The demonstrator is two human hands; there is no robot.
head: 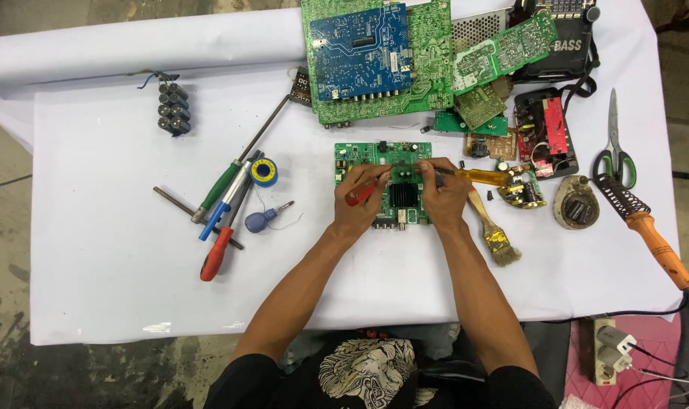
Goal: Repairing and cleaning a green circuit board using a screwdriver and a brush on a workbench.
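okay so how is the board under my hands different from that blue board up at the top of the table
The green circuit board under both hands lies alone on the white cloth; the blue circuit board rests on top of a larger green board. The green one carries a black finned heatsink; no such heatsink shows on the blue one. The green one is being worked on, the blue one untouched. Both lie flat, component side up.

Green circuit board [382,155] flat on white cloth, red-handled tool [359,195] and yellow-handled screwdriver [477,176] over it
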